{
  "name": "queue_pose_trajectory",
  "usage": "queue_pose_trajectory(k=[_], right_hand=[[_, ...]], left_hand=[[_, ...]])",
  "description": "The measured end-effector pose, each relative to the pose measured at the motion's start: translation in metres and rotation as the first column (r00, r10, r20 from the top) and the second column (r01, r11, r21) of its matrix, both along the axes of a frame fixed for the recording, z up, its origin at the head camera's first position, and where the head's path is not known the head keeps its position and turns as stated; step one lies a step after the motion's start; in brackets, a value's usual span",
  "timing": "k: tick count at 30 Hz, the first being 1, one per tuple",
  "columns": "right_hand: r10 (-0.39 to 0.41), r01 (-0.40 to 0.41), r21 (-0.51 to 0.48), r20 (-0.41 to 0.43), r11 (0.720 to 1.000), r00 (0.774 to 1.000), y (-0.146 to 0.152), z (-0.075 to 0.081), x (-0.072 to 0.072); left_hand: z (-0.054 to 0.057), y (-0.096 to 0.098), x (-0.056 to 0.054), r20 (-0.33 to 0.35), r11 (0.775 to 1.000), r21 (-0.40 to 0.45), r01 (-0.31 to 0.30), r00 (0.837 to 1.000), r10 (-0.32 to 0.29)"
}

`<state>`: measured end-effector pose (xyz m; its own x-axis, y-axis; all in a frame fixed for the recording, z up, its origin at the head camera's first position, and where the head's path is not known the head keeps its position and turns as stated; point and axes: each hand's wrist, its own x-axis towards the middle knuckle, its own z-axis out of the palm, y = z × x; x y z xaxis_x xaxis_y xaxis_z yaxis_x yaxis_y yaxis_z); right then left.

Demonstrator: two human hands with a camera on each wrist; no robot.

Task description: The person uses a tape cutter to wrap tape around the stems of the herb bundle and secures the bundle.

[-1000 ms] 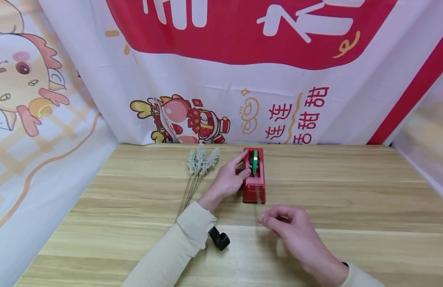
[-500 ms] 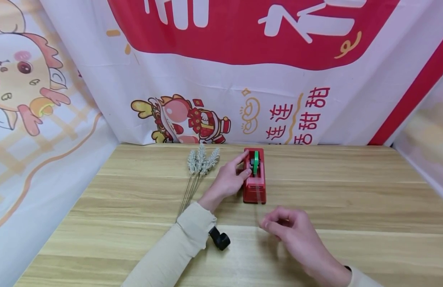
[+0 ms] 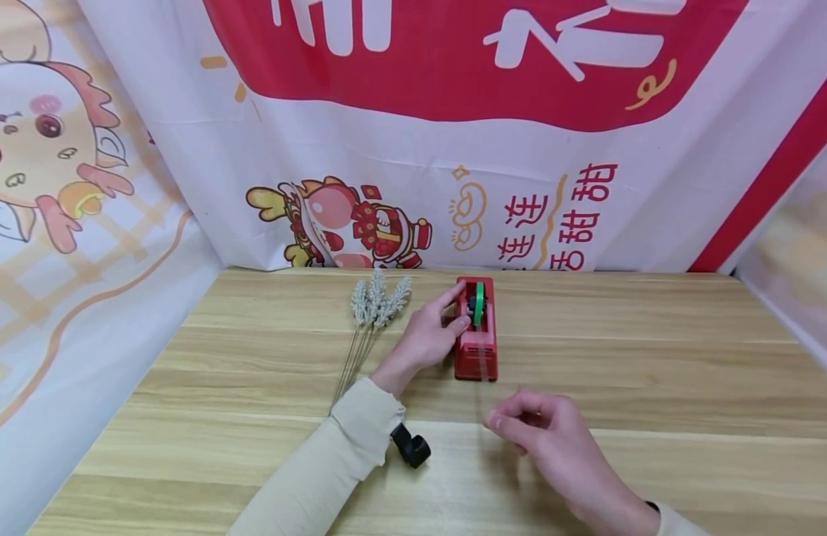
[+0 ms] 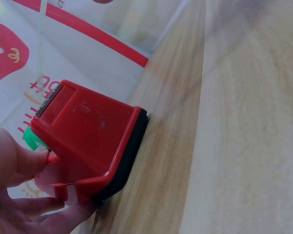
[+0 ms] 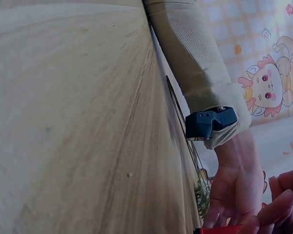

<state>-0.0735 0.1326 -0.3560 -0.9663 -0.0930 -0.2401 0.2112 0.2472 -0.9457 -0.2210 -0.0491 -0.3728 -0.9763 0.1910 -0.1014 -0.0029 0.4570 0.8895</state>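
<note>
A red tape dispenser (image 3: 476, 365) with a dark base stands on the table, a green roll (image 3: 479, 301) inside it. My left hand (image 3: 423, 339) grips its left side, thumb at the opening near the roll. The left wrist view shows the toothed cutter (image 4: 49, 101) and the left hand's fingers (image 4: 63, 219) along the side. From the dispenser a clear strip of tape (image 3: 483, 372) runs toward me. My right hand (image 3: 557, 439) pinches the strip's end between thumb and forefinger, in front of the dispenser. The right wrist view shows the right fingertips (image 5: 281, 204) at its lower right corner.
Several grey-green dried-flower stems (image 3: 373, 305) lie left of the dispenser, partly behind the left forearm. A black wrist camera (image 3: 411, 447) sits at the left cuff. Behind the wooden table (image 3: 627, 335) hangs a printed cloth (image 3: 413, 141).
</note>
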Motion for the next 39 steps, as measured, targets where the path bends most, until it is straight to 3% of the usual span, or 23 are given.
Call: queue_pose_trajectory(k=[9,17,19,23,27,34,39], right_hand=[[-0.013,0.014,-0.013,0.023,1.0,1.0,0.0,-0.001,0.001],[-0.023,0.024,-0.04,0.014,0.999,1.0,0.0,0.0,0.003],[-0.027,0.028,-0.047,0.002,0.999,1.0,0.0,0.001,0.003],[-0.024,0.024,-0.053,0.0,0.998,1.0,0.0,0.002,0.003],[-0.028,0.029,-0.056,0.023,0.998,0.999,0.001,0.003,0.003],[-0.025,0.026,-0.062,0.008,0.998,1.0,0.002,0.004,0.002],[-0.024,0.024,-0.063,0.006,0.998,1.0,0.002,0.006,0.001]], left_hand=[[0.001,0.001,0.001,0.004,1.0,-0.015,-0.004,1.0,0.004],[0.008,-0.005,0.009,-0.05,0.997,-0.074,-0.007,0.999,0.004],[0.013,-0.009,0.011,-0.07,0.997,-0.066,-0.034,0.997,0.029],[0.021,-0.024,0.019,-0.108,0.993,0.042,-0.111,0.987,0.115],[0.024,-0.042,0.027,-0.133,0.969,0.146,-0.198,0.967,0.217],[0.022,-0.078,0.045,-0.049,0.9,0.265,-0.346,0.928,0.371],[0.016,-0.098,0.055,0.005,0.871,0.24,-0.429,0.898,0.441]])
